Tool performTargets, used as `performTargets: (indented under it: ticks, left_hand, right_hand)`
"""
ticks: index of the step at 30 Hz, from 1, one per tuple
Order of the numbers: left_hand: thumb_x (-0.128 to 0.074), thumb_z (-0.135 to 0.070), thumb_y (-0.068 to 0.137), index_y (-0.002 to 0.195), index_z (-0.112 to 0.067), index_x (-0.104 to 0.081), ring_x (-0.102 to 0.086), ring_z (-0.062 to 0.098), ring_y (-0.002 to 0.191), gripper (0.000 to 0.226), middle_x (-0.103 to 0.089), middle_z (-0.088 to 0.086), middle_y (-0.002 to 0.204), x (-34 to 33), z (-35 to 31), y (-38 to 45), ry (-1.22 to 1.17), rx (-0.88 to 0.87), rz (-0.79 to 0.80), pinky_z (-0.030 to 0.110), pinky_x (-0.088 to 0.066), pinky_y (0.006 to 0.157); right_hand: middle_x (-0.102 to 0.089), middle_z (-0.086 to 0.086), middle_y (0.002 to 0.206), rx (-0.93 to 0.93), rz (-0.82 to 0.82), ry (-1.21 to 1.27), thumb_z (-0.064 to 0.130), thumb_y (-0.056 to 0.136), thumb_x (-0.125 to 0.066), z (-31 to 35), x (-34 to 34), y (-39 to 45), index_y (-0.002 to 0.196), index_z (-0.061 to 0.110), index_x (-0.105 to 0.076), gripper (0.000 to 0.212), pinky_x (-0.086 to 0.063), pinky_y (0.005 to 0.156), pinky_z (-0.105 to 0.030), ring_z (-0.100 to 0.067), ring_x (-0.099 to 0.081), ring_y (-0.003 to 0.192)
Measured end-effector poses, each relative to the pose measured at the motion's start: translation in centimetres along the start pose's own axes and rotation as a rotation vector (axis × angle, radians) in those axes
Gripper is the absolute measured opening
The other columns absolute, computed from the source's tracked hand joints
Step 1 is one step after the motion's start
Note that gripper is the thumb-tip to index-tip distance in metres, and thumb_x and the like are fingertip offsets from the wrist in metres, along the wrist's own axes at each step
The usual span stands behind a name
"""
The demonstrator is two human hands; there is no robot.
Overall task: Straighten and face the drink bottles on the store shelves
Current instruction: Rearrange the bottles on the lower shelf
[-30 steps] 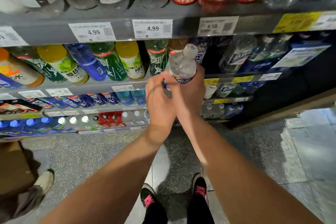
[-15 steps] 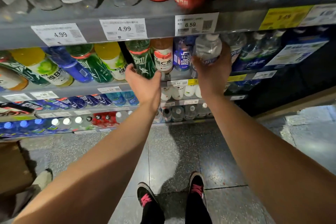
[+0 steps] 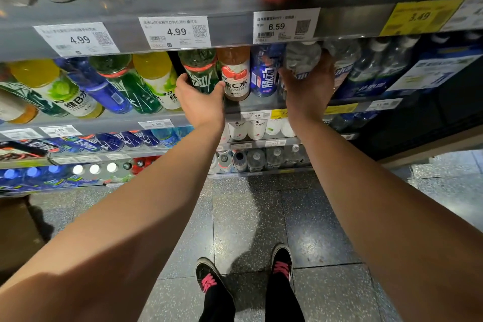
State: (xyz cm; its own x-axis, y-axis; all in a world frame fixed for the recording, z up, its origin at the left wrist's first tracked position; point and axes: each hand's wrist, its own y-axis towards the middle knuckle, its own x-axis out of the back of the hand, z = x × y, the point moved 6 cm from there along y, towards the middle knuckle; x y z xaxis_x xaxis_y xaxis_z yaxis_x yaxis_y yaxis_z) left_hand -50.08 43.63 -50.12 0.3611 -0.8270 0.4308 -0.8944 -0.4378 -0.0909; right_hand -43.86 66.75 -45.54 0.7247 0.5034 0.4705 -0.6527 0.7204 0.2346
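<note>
My right hand [image 3: 307,87] is shut on a clear water bottle [image 3: 303,59], held at the second shelf just under the 6.59 price tag. My left hand [image 3: 201,100] wraps around the base of a green bottle [image 3: 200,68] on the same shelf. Between my two hands stand an orange-capped vitamin C bottle [image 3: 235,73] and a blue bottle [image 3: 264,70]. To the left of the green bottle, yellow, blue and green bottles [image 3: 109,86] lean at angles.
The shelf edge above [image 3: 235,26] carries price tags and red-labelled cans. Lower shelves [image 3: 261,142] hold white, blue and clear bottles. A brown box [image 3: 15,232] sits on the floor at the left. My feet stand on a grey tiled floor [image 3: 261,217].
My right hand carried the clear bottle up and right into the second shelf. My left hand let go of it and took hold of the green bottle.
</note>
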Motion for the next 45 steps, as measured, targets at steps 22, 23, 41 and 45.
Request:
performTargets:
  ticks: [22,23,41,45]
  left_hand:
    - [-0.087,-0.029,0.074,0.124,-0.013,-0.061,-0.064,0.017,0.107,0.058,-0.071,-0.001,0.118,1.4,0.6,1.6,0.025,-0.171,-0.043,0.015,-0.038,0.085]
    - [-0.087,-0.03,0.074,0.125,-0.013,-0.061,-0.064,0.017,0.109,0.06,-0.071,-0.001,0.119,1.4,0.6,1.7,0.035,-0.179,-0.043,0.017,-0.04,0.087]
    - [-0.088,-0.035,0.072,0.125,-0.018,-0.065,-0.067,0.015,0.097,0.06,-0.075,-0.005,0.107,2.0,1.1,2.1,0.074,-0.165,-0.025,0.022,-0.049,0.084]
    - [-0.087,-0.02,0.075,0.112,-0.01,-0.062,-0.052,0.0,0.069,0.045,-0.057,-0.016,0.079,2.5,2.6,1.6,-0.059,-0.087,-0.007,0.013,-0.044,0.07]
  right_hand:
    - [-0.022,-0.027,0.157,-0.163,0.015,-0.035,0.029,0.097,-0.06,0.2,-9.0,-4.6,0.153,-0.001,-0.025,0.072,-0.017,0.123,-0.037,-0.038,-0.023,0.146]
    - [-0.023,-0.025,0.156,-0.169,0.001,-0.038,0.029,0.095,-0.063,0.3,-8.8,-4.5,0.152,0.0,-0.028,0.073,-0.02,0.122,-0.038,-0.038,-0.025,0.145]
    - [-0.048,-0.024,0.141,-0.142,0.026,-0.015,0.025,0.076,-0.082,0.6,-9.1,-4.0,0.142,-0.003,-0.035,0.086,-0.043,0.108,-0.036,-0.038,-0.051,0.126]
    - [-0.062,-0.016,0.132,-0.166,0.058,0.061,0.03,0.071,-0.083,0.1,-8.6,-4.4,0.143,0.01,-0.03,0.092,-0.053,0.095,-0.036,-0.033,-0.063,0.111]
